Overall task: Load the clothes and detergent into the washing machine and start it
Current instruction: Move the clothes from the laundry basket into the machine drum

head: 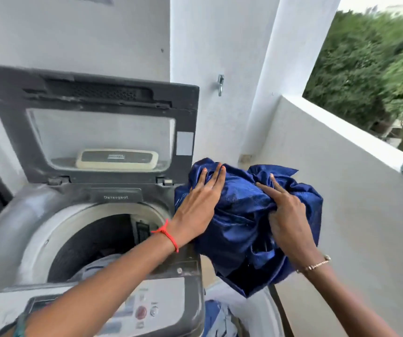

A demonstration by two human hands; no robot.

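- Bottom centre: panel (144, 310) on the washer (5, 227) front, untouched; starting likely comes last.
- Bottom right: basket (274, 312) beside the washer, more blue fabric in it, kept within reach.
- Right of centre: blue cloth (242, 229) bundled just off the washer's right rim. Left hand (200, 203) lies flat, fingers straight, pressing its side. Right hand (285, 222) grips folds, two fingers straight. Probably keeps the bundle compact for the swing over.
- Centre left: drum (93, 242) open, pale garment inside.
- Beyond: detergent flap (116, 197) looks closed; lid (93, 132) upright, clearing access.
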